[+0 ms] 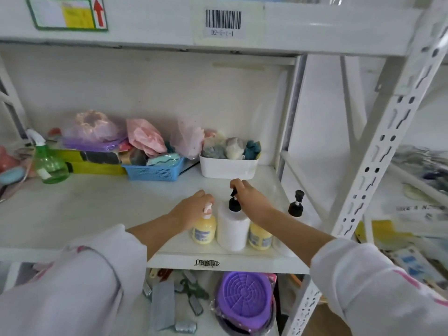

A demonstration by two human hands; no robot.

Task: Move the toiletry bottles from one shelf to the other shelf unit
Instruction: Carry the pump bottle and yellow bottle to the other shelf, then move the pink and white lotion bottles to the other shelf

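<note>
- Left hand at frame centre, fingers closed over yellow bottle pump.
- Right hand beside it, fingers pinching white bottle black pump.
- 2 more bottles right, on shelf.

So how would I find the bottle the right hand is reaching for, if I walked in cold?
Go to the middle shelf below the barcode label, then to the row of bottles at its front right edge. It is the white bottle between two yellow bottles. It is taller and wider, and its pump is black.
</note>
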